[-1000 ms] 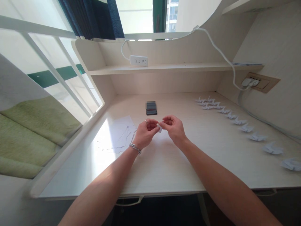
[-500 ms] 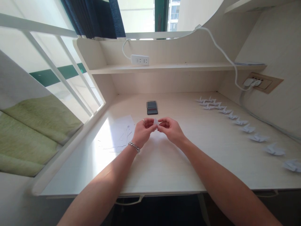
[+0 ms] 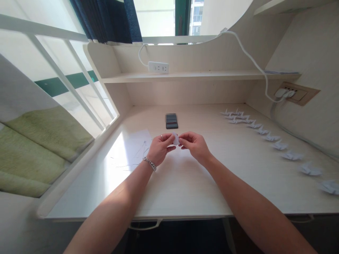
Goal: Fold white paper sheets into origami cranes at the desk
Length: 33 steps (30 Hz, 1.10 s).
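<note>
A small folded piece of white paper (image 3: 175,138) is pinched between both my hands above the middle of the pale desk (image 3: 185,183). My left hand (image 3: 159,148), with a ring and a chain bracelet, grips its left side with closed fingers. My right hand (image 3: 194,144) pinches its right side. Most of the paper is hidden by my fingers. Loose white sheets (image 3: 131,150) lie on the desk just left of my left hand.
A dark phone (image 3: 171,121) lies beyond my hands. Several folded paper cranes (image 3: 280,145) run in a row along the desk's right side. A power strip (image 3: 158,67) sits on the shelf, its cable leading to a wall socket (image 3: 291,93). A white railing and green bedding are at left.
Both hands have drifted slightly up and away from me while turning the folded paper between the fingers. The view shifted a little. Nothing else moved.
</note>
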### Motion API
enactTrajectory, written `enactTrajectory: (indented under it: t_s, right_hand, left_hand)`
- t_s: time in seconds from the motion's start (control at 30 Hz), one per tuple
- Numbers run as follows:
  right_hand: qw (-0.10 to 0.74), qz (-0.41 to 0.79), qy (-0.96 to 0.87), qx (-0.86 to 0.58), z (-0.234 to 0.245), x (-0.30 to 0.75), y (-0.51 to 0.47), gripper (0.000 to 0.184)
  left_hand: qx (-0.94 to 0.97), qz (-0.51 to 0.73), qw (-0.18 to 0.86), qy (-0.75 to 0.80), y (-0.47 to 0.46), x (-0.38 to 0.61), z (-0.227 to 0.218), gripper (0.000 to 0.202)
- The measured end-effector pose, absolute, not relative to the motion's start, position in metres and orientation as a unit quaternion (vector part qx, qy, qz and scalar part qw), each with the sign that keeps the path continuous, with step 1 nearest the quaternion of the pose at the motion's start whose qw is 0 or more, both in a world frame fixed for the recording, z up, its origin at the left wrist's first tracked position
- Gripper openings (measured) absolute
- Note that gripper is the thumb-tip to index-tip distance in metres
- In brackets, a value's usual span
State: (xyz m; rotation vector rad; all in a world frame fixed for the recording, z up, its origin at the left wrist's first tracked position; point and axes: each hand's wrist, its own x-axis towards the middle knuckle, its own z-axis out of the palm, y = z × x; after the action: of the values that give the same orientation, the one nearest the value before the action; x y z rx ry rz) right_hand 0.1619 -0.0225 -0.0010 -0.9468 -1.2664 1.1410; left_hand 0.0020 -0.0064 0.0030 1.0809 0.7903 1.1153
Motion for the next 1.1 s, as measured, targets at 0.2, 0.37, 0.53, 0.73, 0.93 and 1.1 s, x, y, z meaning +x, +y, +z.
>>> enactTrajectory:
  t_s: [0.2, 0.37, 0.53, 0.73, 0.93, 1.1]
  right_hand:
    - [0.597, 0.410, -0.562, -0.399, -0.004, 0.163, -0.022, 0.024]
    - [0.594, 0.320, -0.599, -0.432, -0.003, 0.163, -0.025, 0.018]
    - [0.577, 0.341, -0.595, -0.444, -0.002, 0.165, -0.023, 0.019]
    - [0.523, 0.423, -0.589, -0.448, 0.000, 0.170, -0.021, 0.019]
    - [0.475, 0.454, -0.607, -0.447, -0.001, 0.174, -0.019, 0.013]
    - [0.513, 0.428, -0.619, -0.412, -0.006, 0.171, -0.018, 0.015]
  left_hand:
    - [0.459, 0.493, 0.666, 0.319, -0.008, 0.006, 0.002, 0.029]
    - [0.451, 0.507, 0.660, 0.322, -0.007, 0.008, 0.001, 0.031]
    - [0.469, 0.501, 0.631, 0.362, -0.006, 0.007, 0.000, 0.037]
    - [0.534, 0.466, 0.580, 0.402, -0.005, 0.002, 0.001, 0.038]
    - [0.575, 0.433, 0.558, 0.413, -0.006, 0.000, 0.003, 0.037]
    - [0.521, 0.461, 0.604, 0.389, -0.006, 0.001, 0.004, 0.041]
